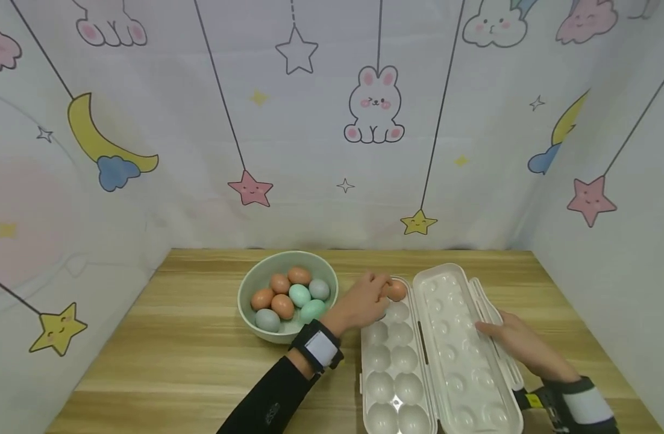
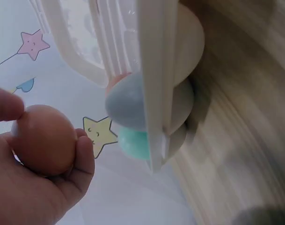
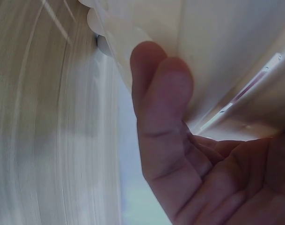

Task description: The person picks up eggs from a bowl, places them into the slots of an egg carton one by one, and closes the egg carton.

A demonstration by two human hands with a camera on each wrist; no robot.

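My left hand (image 1: pixel 359 304) is over the far end of an open white plastic egg carton (image 1: pixel 379 358). In the left wrist view, its thumb and fingers grip a brown egg (image 2: pixel 45 140). A grey egg (image 2: pixel 126 102) and a green egg (image 2: pixel 134 142) sit in the carton there, with a sliver of orange behind the grey one. A brown egg (image 1: pixel 397 290) shows beside my fingertips in the head view; I cannot tell whether it is the held one. My right hand (image 1: pixel 522 345) holds the outer edge of the carton's lid (image 1: pixel 462 361), thumb on top.
A pale green bowl (image 1: pixel 244 289) of brown, grey and green eggs (image 1: pixel 299 295) stands left of the carton on the wooden table (image 1: pixel 164 349). The carton's nearer cups (image 1: pixel 394 386) hold nothing. A patterned cloth backdrop (image 1: pixel 310 138) closes the back and sides.
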